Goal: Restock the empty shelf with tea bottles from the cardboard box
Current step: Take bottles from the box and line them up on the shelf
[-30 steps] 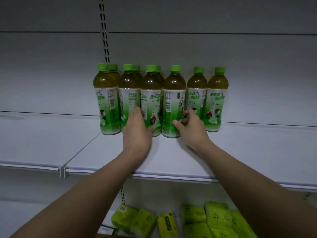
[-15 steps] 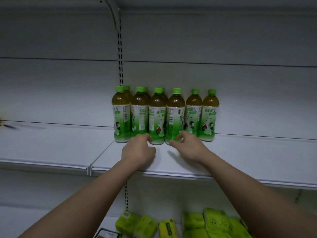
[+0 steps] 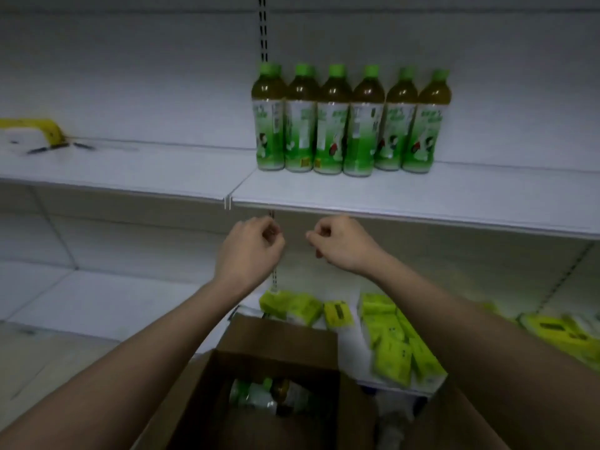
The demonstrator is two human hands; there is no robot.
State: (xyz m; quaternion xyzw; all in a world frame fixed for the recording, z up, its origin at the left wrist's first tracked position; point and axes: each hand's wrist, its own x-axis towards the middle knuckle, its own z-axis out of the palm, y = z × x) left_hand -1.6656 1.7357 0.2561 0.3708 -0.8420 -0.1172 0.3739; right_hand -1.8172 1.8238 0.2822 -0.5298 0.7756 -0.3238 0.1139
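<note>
On the far left of the white shelf [image 3: 454,203] lies a yellow and white pack [image 3: 31,133]. The left hand [image 3: 248,251] hangs below the shelf edge, its fingers loosely curled and holding nothing. The cardboard box [image 3: 279,345] is under it, with bottles [image 3: 269,396] lying inside. Six tea bottles [image 3: 350,121] stand upright in one row on the shelf. The right hand [image 3: 344,243] is also loosely curled and empty. Green packs [image 3: 396,342] lie on the lower shelf

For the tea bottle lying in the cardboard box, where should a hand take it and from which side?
Take the tea bottle around its labelled middle, coming from above through the open top of the cardboard box. It appears to lie on its side, so the barrel faces upward; the walls block sideways approaches.
</note>
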